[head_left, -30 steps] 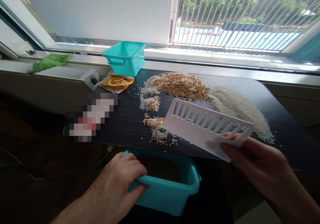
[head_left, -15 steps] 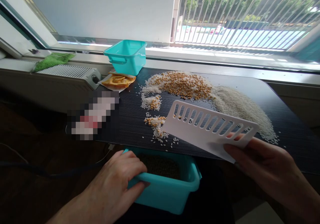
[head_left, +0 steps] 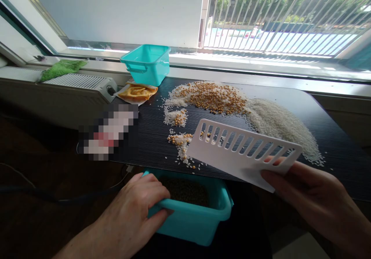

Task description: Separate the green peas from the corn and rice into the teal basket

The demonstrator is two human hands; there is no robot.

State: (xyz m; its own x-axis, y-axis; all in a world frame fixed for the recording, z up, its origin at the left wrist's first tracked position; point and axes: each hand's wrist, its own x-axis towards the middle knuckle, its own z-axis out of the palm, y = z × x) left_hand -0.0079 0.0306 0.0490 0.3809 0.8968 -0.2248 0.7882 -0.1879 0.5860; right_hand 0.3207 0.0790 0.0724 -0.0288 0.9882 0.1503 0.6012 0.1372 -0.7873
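My left hand (head_left: 145,201) grips the rim of a teal plastic bin (head_left: 188,224), held just below the near edge of the dark table (head_left: 153,135). Dark grain-like contents (head_left: 185,191) lie in the bin. Between the thumb and fingers of my right hand (head_left: 304,185) is a white slotted plastic scraper (head_left: 228,158), tilted over the table's front. Beyond it lies a heap of yellow soybean-like beans mixed with rice (head_left: 214,97), with a mound of plain white rice (head_left: 284,124) to its right. A small cluster of beans and rice (head_left: 181,141) sits by the scraper's left end.
A second teal bin (head_left: 150,70) stands at the table's back left, beside an orange-yellow packet (head_left: 137,93). A pixelated patch covers something at the table's left. A radiator (head_left: 84,83) with a green cloth (head_left: 62,70) borders that side, and a window runs behind.
The scraper has shifted very slightly down in view with my right hand. A loose bean now shows near the table's front edge. My left hand stays on the bin.
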